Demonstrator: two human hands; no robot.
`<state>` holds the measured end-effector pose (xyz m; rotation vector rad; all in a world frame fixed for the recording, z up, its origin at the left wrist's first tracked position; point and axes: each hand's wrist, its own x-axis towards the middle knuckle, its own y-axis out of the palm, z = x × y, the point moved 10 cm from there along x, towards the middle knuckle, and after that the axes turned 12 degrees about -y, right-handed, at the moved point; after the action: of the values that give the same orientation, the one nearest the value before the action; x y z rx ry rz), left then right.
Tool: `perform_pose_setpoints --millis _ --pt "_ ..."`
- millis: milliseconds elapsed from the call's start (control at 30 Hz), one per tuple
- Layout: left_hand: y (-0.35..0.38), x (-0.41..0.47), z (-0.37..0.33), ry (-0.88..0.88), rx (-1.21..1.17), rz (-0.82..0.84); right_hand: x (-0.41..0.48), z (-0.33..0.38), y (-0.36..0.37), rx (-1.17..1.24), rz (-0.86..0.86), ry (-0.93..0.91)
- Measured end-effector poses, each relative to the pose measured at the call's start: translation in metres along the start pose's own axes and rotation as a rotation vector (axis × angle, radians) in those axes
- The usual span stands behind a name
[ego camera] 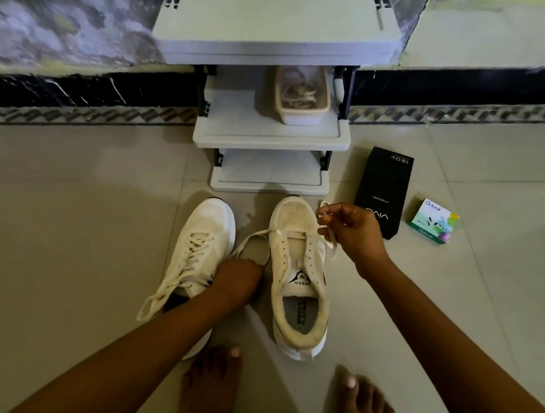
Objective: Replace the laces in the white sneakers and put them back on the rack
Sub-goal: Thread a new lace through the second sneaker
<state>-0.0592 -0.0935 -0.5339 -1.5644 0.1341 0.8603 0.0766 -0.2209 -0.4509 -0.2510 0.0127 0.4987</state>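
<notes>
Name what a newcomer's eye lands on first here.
Two white sneakers on the tiled floor in front of a grey rack: the left sneaker laced, the right sneaker with a lace through only its front eyelets. The right hand pinches that lace; the left hand rests between the sneakers.

left hand (239, 279) fingers: hidden | rack (269, 136) top: cut off | wall: blurred

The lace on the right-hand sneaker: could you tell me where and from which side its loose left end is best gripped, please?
Grip the lace at its free end beside the left hand, coming from the sneaker's left; it loops clear of the upper there, while the right hand holds the other end.
</notes>
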Motion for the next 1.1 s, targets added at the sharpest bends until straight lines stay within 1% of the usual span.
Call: perform_pose_setpoints --millis 100,167,233,367,433,500,600,667,767,867,967,1100 --pt "-0.029 0.001 0.007 0.017 -0.296 -0.076 0.000 -0.001 -0.003 0.056 -0.023 0.053" --pt "-0.067 0.002 0.019 -0.021 -0.548 -0.146 0.002 0.005 -0.007 0.054 -0.026 0.061" --pt "-0.104 0.001 0.029 -0.018 -0.746 -0.213 0.004 0.019 -0.011 0.056 -0.024 0.042" --pt "-0.151 -0.013 0.030 0.083 -0.994 -0.184 0.010 0.056 -0.024 0.022 -0.040 -0.017" --pt "-0.181 -0.030 0.032 0.104 -1.093 -0.207 0.012 0.087 -0.033 -0.003 -0.077 -0.088" --pt "-0.221 -0.049 0.039 0.139 -1.206 -0.290 0.014 0.126 -0.039 -0.030 -0.097 -0.165" --pt "-0.285 -0.086 0.045 0.187 -1.292 -0.400 0.017 0.187 -0.043 0.021 -0.115 -0.233" --pt "-0.327 -0.115 0.047 0.227 -1.315 -0.465 0.018 0.234 -0.051 0.078 -0.149 -0.265" --pt "-0.383 -0.159 0.046 0.278 -1.318 -0.546 0.014 0.303 -0.064 0.155 -0.152 -0.327" --pt "-0.441 -0.210 0.043 0.356 -1.347 -0.631 0.003 0.379 -0.082 0.147 -0.169 -0.468" --pt "-0.487 -0.255 0.042 0.427 -1.380 -0.718 -0.009 0.439 -0.097 0.133 -0.199 -0.586" --pt "-0.524 -0.300 0.036 0.468 -1.322 -0.802 -0.025 0.487 -0.108 0.121 -0.213 -0.675"
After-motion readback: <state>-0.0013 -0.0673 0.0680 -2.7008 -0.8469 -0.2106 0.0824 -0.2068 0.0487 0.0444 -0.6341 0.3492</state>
